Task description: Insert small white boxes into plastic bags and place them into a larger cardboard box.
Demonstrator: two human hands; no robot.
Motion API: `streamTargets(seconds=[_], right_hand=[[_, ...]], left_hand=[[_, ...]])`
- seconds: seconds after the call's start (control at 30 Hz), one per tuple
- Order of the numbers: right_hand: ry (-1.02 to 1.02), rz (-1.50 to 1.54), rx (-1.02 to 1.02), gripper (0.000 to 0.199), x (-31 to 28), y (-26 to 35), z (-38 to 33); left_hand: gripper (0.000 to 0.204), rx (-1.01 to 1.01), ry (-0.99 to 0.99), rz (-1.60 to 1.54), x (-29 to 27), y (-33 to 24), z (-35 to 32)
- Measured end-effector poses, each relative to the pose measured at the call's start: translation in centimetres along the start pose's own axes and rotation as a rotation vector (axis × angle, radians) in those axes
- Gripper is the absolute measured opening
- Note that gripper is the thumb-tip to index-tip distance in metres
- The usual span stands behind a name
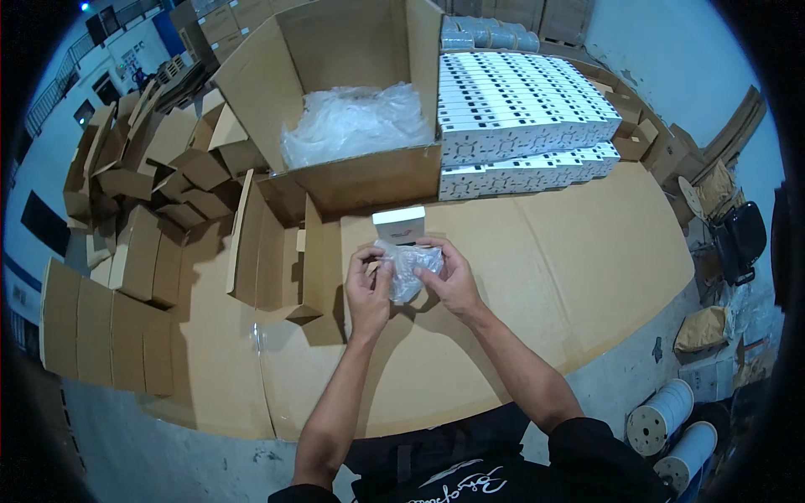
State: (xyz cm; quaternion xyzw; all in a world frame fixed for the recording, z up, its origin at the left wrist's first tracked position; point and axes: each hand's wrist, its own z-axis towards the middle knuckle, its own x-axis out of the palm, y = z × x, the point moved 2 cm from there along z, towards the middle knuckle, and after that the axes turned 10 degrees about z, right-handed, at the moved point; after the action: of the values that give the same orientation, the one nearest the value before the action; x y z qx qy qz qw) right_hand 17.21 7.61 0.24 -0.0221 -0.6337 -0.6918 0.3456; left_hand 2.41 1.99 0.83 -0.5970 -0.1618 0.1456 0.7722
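Note:
Between my two hands, above the cardboard-covered table (537,293), is a crumpled clear plastic bag (406,275). My left hand (369,289) grips its left side with fingers bent, and my right hand (453,281) pinches its right side between thumb and fingers. Whether anything lies inside the bag cannot be made out. Just beyond my fingers stands a small white box (399,223), its lower part hidden behind the hands and the bag. To the left of my left hand, a long brown carton (268,251) stands with its top uncovered.
A large carton (360,180) holding clear plastic bags (356,126) stands at the back. Right of it are stacked white boxes (528,126). Brown cartons (109,327) crowd the left side. Cable spools (662,415) sit on the floor at lower right, below a black chair (740,239).

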Motion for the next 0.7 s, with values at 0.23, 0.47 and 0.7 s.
streamTargets(seconds=[0.23,0.47,0.7], right_hand=[[-0.172,0.015,0.068,0.017,-1.6,-0.7,0.6],[-0.171,-0.193,0.131,0.023,-0.7,1.0,0.4],[0.061,-0.221,0.255,0.027,-0.5,3.4,0.3]], left_hand=[[0.013,-0.023,-0.105,0.109,-0.2,0.5,0.8],[0.010,0.077,-0.089,0.239,-2.0,0.4,1.7],[0.018,-0.105,0.203,0.111,-1.9,-0.7,1.2]])
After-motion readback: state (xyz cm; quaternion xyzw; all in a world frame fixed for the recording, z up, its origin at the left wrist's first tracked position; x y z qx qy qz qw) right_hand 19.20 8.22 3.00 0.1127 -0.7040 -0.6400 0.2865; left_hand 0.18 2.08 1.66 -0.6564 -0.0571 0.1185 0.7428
